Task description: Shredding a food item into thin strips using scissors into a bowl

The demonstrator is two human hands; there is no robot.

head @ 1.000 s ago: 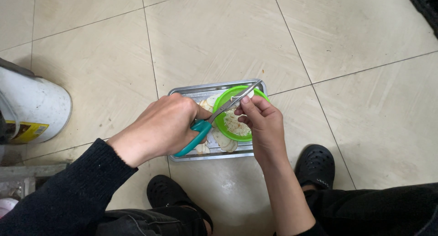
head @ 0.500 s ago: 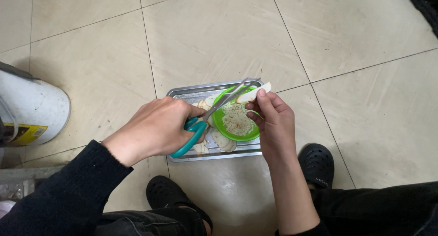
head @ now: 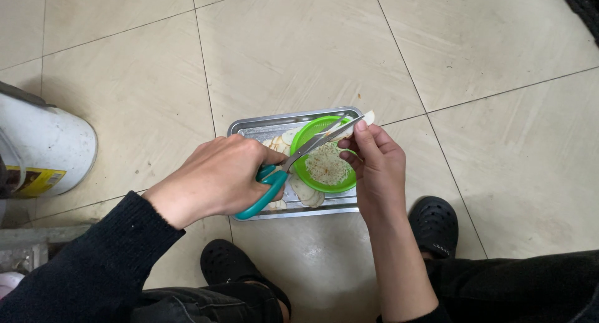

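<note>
On tiled floor (head: pixel 299 48), white bucket (head: pixel 47 145) at far left; black shoes (head: pixel 433 226) below. Steel tray (head: pixel 249 126) lies centre, holding pale slices and green bowl (head: pixel 337 185) with fine shreds. Left hand (head: pixel 215 176), fingers closed through the teal handles, works scissors (head: pixel 284 167); blades cross over bowl. Right hand (head: pixel 374 164) pinches a pale slice (head: pixel 368 117) at blade tips, above bowl's far rim. Risk, judged: fingertips sit very near the blades, so a nick is possible; cut pieces may drop outside the bowl.
</note>
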